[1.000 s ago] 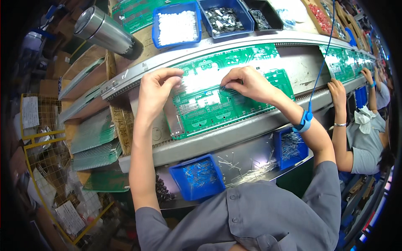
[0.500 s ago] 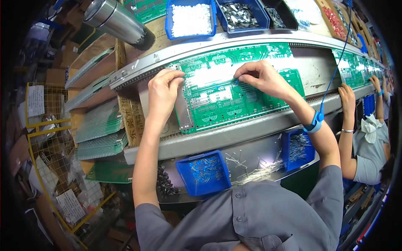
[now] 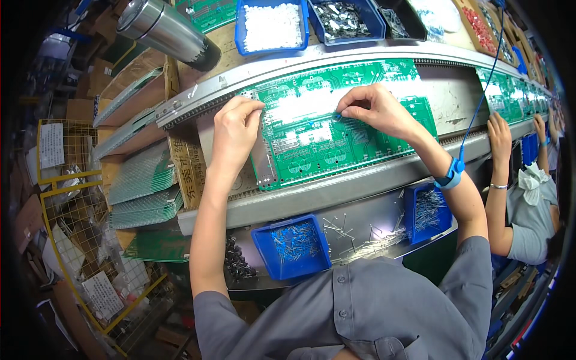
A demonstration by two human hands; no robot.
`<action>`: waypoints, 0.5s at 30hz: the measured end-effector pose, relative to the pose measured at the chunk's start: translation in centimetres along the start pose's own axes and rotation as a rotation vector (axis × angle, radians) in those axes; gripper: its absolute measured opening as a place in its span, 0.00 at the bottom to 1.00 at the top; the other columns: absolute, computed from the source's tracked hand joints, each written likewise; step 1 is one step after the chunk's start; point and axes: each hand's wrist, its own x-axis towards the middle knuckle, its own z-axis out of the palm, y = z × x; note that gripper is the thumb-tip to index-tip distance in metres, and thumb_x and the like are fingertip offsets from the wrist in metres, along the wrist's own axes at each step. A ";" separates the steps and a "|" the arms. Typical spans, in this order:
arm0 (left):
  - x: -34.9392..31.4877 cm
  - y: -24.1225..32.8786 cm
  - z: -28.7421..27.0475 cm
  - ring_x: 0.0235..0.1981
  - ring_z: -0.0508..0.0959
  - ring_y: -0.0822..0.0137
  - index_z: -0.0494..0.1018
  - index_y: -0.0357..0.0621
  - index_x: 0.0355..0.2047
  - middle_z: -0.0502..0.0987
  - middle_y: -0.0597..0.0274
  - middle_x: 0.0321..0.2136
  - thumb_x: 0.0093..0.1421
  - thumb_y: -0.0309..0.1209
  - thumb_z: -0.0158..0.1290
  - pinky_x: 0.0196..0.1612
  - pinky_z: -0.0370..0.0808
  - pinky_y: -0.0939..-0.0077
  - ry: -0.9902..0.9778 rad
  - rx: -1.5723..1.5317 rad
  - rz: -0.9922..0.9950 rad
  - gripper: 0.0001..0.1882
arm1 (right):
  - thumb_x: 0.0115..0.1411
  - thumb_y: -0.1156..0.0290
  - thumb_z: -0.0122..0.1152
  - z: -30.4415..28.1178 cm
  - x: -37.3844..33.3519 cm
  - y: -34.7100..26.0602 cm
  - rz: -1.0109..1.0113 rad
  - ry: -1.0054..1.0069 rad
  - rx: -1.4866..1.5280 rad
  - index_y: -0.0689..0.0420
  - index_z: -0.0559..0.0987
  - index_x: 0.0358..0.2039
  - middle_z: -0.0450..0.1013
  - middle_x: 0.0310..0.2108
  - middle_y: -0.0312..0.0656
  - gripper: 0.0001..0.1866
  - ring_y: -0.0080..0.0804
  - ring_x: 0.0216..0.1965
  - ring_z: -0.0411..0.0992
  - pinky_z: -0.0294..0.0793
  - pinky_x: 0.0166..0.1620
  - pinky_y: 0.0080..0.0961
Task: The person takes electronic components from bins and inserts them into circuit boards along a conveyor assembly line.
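Likely for precision, my right grip (image 3: 377, 111) pinched a blue component (image 3: 338, 117) at the board (image 3: 372, 144), left grip (image 3: 235, 131) pressed together (contents unclear).

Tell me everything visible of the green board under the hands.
The board is a green panel with pale printing, dark holes and a greyish left strip; glare whitens its middle. It lies flat between metal rails. The right hand holds a blue part over it; the left hand is by its upper left corner; whether either touches it is unclear.
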 end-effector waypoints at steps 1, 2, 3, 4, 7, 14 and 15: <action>0.0 0.0 0.0 0.28 0.78 0.56 0.77 0.34 0.29 0.77 0.52 0.27 0.50 0.18 0.54 0.33 0.73 0.70 -0.004 0.014 0.003 0.06 | 0.55 0.78 0.59 0.0 0.0 0.0 0.003 0.003 0.001 0.66 0.79 0.33 0.78 0.30 0.41 0.06 0.23 0.33 0.75 0.74 0.40 0.20; 0.1 0.1 0.0 0.28 0.78 0.55 0.77 0.34 0.29 0.76 0.52 0.27 0.50 0.18 0.54 0.33 0.73 0.69 -0.008 0.030 0.005 0.05 | 0.55 0.78 0.59 0.0 0.0 0.0 0.003 0.002 0.002 0.66 0.79 0.33 0.78 0.30 0.41 0.06 0.23 0.33 0.75 0.74 0.40 0.20; 0.1 0.1 0.0 0.28 0.78 0.55 0.77 0.34 0.29 0.76 0.52 0.27 0.50 0.18 0.54 0.33 0.73 0.69 -0.008 0.030 0.005 0.05 | 0.55 0.78 0.59 0.0 0.0 0.0 -0.001 0.001 0.004 0.66 0.79 0.33 0.78 0.30 0.41 0.06 0.23 0.33 0.75 0.74 0.40 0.20; 0.2 0.1 -0.1 0.29 0.78 0.55 0.77 0.34 0.29 0.76 0.51 0.27 0.50 0.18 0.54 0.33 0.74 0.68 -0.010 0.055 0.024 0.06 | 0.55 0.78 0.59 0.0 0.1 0.1 -0.005 -0.001 0.007 0.66 0.79 0.33 0.78 0.29 0.41 0.06 0.23 0.33 0.75 0.74 0.40 0.20; 0.4 0.0 -0.1 0.29 0.78 0.53 0.77 0.34 0.29 0.76 0.50 0.27 0.49 0.17 0.53 0.34 0.74 0.67 -0.021 0.080 0.041 0.06 | 0.55 0.78 0.59 0.1 0.1 0.5 -0.019 0.014 0.027 0.66 0.79 0.32 0.77 0.29 0.41 0.06 0.23 0.33 0.75 0.74 0.40 0.20; 0.5 -0.2 -0.3 0.30 0.78 0.53 0.77 0.34 0.28 0.77 0.50 0.28 0.49 0.17 0.53 0.34 0.74 0.66 -0.032 0.074 0.040 0.06 | 0.55 0.78 0.59 0.1 0.2 0.5 -0.010 0.018 0.036 0.65 0.80 0.32 0.77 0.29 0.40 0.06 0.22 0.33 0.74 0.73 0.39 0.19; 0.5 -0.2 -0.3 0.30 0.78 0.53 0.77 0.34 0.28 0.77 0.50 0.28 0.49 0.17 0.53 0.34 0.74 0.66 -0.032 0.075 0.040 0.06 | 0.56 0.78 0.59 0.0 0.2 0.3 0.010 -0.003 0.028 0.65 0.79 0.33 0.77 0.30 0.38 0.05 0.20 0.34 0.73 0.72 0.40 0.18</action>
